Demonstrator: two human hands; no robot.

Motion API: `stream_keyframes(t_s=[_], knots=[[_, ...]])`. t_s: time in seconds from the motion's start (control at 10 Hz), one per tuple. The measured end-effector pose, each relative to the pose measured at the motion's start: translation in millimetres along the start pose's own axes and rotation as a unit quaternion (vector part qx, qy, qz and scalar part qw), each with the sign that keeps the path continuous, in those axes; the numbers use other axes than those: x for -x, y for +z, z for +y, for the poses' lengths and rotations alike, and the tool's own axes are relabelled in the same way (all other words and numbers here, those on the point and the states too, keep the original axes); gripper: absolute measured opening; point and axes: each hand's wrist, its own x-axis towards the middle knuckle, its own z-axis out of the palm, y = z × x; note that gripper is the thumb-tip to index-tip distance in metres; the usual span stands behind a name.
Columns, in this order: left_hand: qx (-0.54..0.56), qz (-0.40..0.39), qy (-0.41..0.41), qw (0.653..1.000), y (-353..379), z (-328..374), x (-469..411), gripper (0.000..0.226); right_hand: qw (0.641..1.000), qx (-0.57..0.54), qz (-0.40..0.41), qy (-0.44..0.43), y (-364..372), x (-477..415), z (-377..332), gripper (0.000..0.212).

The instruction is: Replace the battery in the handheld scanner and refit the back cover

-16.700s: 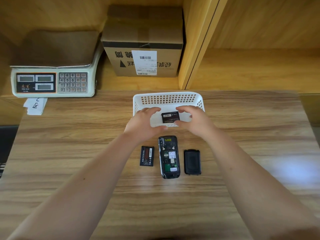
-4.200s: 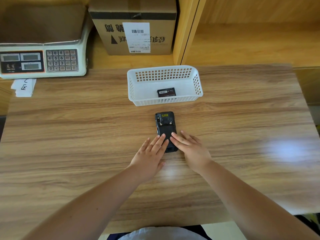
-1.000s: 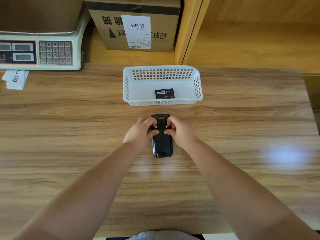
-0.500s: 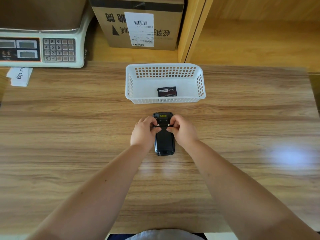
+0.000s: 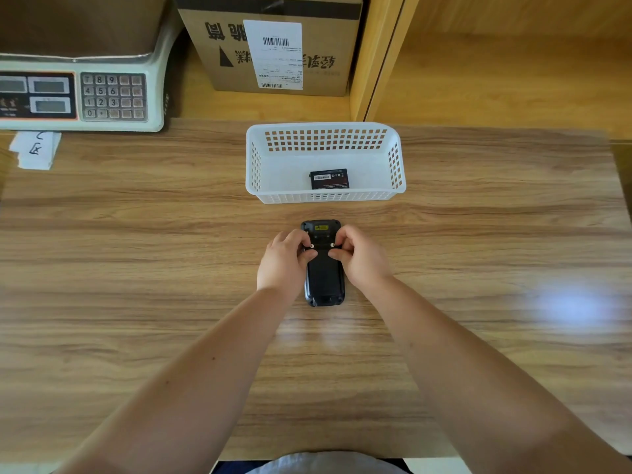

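The black handheld scanner (image 5: 323,278) lies face down on the wooden table (image 5: 136,268), long axis pointing away from me, with its back cover on. My left hand (image 5: 284,261) grips its left edge and my right hand (image 5: 359,260) its right edge. Fingertips of both hands sit on the two small latches near the scanner's upper part. A black battery (image 5: 329,178) lies flat in the white plastic basket (image 5: 325,131) just beyond the scanner.
A weighing scale (image 5: 78,94) stands at the back left with paper slips (image 5: 36,148) in front of it. A cardboard box (image 5: 273,46) sits on the shelf behind the basket, beside a wooden upright (image 5: 376,56).
Over the last second the hands stay at the scanner's latches with only slight finger shifts. Much earlier the scanner lay open, with a battery and the cover beside it.
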Motion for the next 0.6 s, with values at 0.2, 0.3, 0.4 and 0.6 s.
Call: stream_keyframes(t_s=[0.2,0.3,0.4,0.6], knots=[[0.006,-0.003,0.003,1.0,-0.1,-1.9,-0.7,0.009,1.0,0.001,-0.014,-0.004,-0.9,-0.3,-0.6,0.019],[-0.001,-0.009,0.001,1.0,-0.5,-2.8,-2.3,0.01,1.0,0.003,-0.015,-0.004,-2.8,2.1,-4.0,0.017],[0.011,-0.036,0.003,0.999,-6.5,-4.6,-2.3,0.01,0.999,-0.011,-0.041,-0.005,-11.7,8.3,-7.1,0.016],[-0.002,-0.117,-0.007,0.993,-32.5,-14.3,2.4,0.03,0.98,0.128,-0.148,-0.037,-49.0,21.8,-7.1,0.044]])
